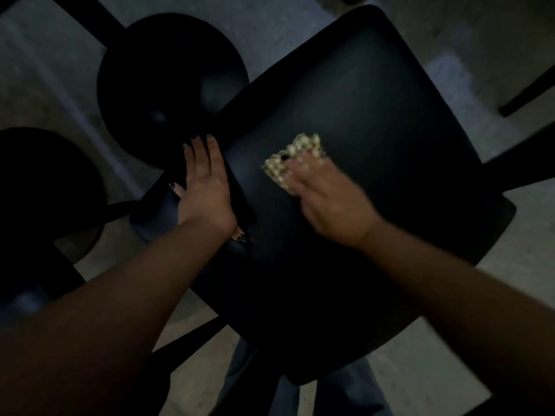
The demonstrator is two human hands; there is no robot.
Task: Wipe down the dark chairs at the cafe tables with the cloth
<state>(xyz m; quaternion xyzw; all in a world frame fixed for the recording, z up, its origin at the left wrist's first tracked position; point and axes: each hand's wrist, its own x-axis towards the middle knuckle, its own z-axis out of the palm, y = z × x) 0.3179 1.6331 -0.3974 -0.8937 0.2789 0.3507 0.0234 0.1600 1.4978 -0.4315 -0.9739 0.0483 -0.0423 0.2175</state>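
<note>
A dark chair fills the middle of the view, its wide black seat [375, 121] facing up at me. My right hand [327, 199] presses a pale, nubby cloth [292, 160] flat onto the seat near its centre; the hand is blurred. My left hand [207, 187] grips the chair's left edge, fingers laid over the top and thumb wrapped underneath. The scene is dim, so the seat's surface shows little detail.
Two round black table bases [171, 76] [45, 187] stand on the grey concrete floor [51, 85] to the left. Another dark chair leg [528, 94] angles in at the upper right. My trouser legs [345, 394] show below the seat.
</note>
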